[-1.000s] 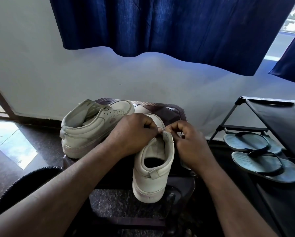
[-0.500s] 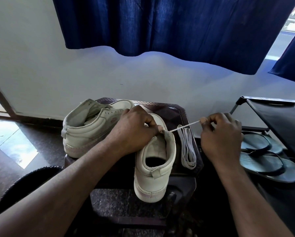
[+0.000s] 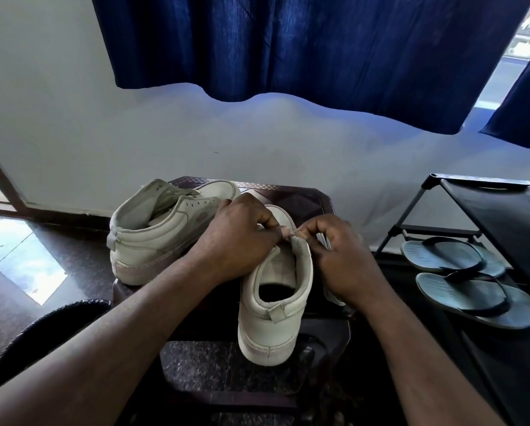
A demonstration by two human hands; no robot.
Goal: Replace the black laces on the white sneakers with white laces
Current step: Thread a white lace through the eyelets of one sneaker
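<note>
Back from its outward pull, the right hand (image 3: 340,256) pinches the white lace (image 3: 334,299) at the top eyelet of the near sneaker (image 3: 276,302), while the left hand (image 3: 239,238) grips its upper. Most of the lace hides behind the knuckles, one loop peeking below the wrist. The second sneaker (image 3: 153,235) lies alongside on the dark table (image 3: 288,195), under a white wall (image 3: 73,103) and blue curtain (image 3: 288,56), with flip-flops (image 3: 472,290) on a shoe rack (image 3: 503,216) to the right.
</note>
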